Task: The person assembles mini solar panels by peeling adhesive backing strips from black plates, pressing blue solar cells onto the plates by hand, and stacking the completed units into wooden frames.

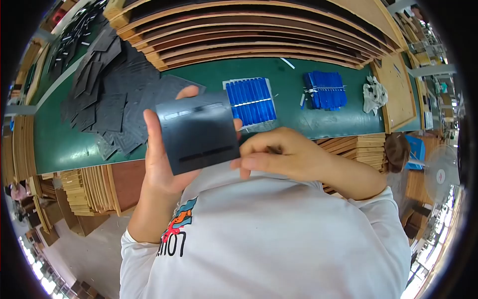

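Observation:
In front of my chest, my left hand grips a dark, glossy rectangular panel from behind and along its left side. The panel is tilted, with a dark slot-like strip along its lower edge and a lighter reflection near the top. At its lower right corner is my right hand, fingers curled and thumb closed toward the index finger. Something small and dark shows among those fingers, too unclear to name. Just beyond the panel on the green table lies a bundle of blue strips with a pale band across it.
Loose dark sheets pile up on the left of the green table. A second blue bundle and a crumpled cloth lie to the right. A wooden slatted rack stands along the back. Wooden boards are stacked below the table.

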{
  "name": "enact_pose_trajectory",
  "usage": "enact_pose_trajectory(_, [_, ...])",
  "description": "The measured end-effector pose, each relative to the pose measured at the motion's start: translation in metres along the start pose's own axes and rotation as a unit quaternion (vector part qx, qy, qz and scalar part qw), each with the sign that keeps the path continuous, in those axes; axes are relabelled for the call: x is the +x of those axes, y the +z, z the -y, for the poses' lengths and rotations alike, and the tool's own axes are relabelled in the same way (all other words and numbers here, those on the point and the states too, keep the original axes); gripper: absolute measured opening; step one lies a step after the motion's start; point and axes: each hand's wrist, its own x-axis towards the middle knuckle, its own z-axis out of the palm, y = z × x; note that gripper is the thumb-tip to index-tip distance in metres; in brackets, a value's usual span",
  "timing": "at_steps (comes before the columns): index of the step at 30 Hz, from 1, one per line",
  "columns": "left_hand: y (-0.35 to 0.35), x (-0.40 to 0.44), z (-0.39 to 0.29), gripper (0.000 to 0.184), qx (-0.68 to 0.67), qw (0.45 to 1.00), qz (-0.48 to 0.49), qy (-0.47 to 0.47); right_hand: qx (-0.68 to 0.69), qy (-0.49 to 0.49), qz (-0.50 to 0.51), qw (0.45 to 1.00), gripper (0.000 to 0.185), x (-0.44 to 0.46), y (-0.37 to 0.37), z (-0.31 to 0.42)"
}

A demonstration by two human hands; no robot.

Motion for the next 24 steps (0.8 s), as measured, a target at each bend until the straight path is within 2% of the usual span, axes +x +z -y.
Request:
enact_pose_trajectory(1, [-0.002,0.0,0.001,0.075,-0.002,1.0,0.002,-0.004,0.061,-0.006,0.027,0.998,0.025,0.001,0.002,-0.001])
enact_pose_trajectory(3, [-0.004,-0.001,0.001,0.073,-0.021,0.999,-0.014,0.021,0.07,0.016,0.023,0.997,0.027,-0.002,-0.002,0.008])
enact_pose_trajectory(4, [0.006,-0.003,0.001,0.067,-0.043,0.995,-0.079,0.032,0.067,0.031,0.008,0.997,0.027,-0.003,-0.003,0.008])
enact_pose_trajectory(5, [-0.001,-0.004,-0.002,0.067,-0.045,0.995,-0.079,0.03,0.063,0.047,-0.008,0.997,0.026,-0.004,-0.004,0.009])
enact_pose_trajectory(6, [-0.013,-0.005,-0.008,0.065,-0.057,0.998,0.005,-0.004,0.065,0.049,-0.009,0.997,0.026,-0.004,-0.006,0.009])
enact_pose_trajectory(7, [-0.02,-0.007,-0.011,0.064,-0.07,0.993,0.088,-0.037,0.0,0.06,0.015,0.998,0.023,-0.004,-0.009,0.009])
enact_pose_trajectory(8, [-0.02,-0.015,-0.011,0.063,-0.012,1.0,-0.01,-0.012,-0.066,0.07,0.041,0.994,0.025,-0.002,-0.013,0.01])
enact_pose_trajectory(9, [-0.018,-0.014,-0.014,0.063,-0.014,1.0,-0.011,-0.011,-0.066,0.071,0.042,0.994,0.025,0.001,-0.018,0.006])
enact_pose_trajectory(10, [-0.018,-0.013,-0.02,0.063,0.021,0.999,-0.037,0.018,-0.258,-0.079,-0.094,0.958,0.034,0.004,-0.026,-0.003])
enact_pose_trajectory(11, [-0.02,-0.012,-0.025,0.062,0.057,0.995,-0.063,0.046,-0.428,-0.223,-0.223,0.847,0.048,0.007,-0.032,-0.011])
enact_pose_trajectory(12, [-0.024,-0.012,-0.03,0.061,0.073,0.994,-0.06,0.054,-0.427,-0.223,-0.222,0.848,0.048,0.01,-0.037,-0.017])
enact_pose_trajectory(14, [-0.018,-0.011,-0.032,0.06,0.081,0.992,-0.075,0.056,-0.441,-0.193,-0.217,0.849,0.069,0.015,-0.045,-0.026])
enact_pose_trajectory(17, [-0.019,-0.01,-0.032,0.06,0.088,0.991,-0.078,0.057,-0.478,-0.212,-0.215,0.825,0.071,0.022,-0.05,-0.032])
enact_pose_trajectory(20, [-0.024,-0.011,-0.032,0.06,0.095,0.991,-0.071,0.057,-0.461,-0.195,-0.203,0.842,0.071,0.02,-0.049,-0.026])
enact_pose_trajectory(24, [-0.016,-0.009,-0.033,0.059,0.114,0.988,-0.091,0.054,-0.462,-0.215,-0.208,0.835,0.07,0.014,-0.046,-0.014])
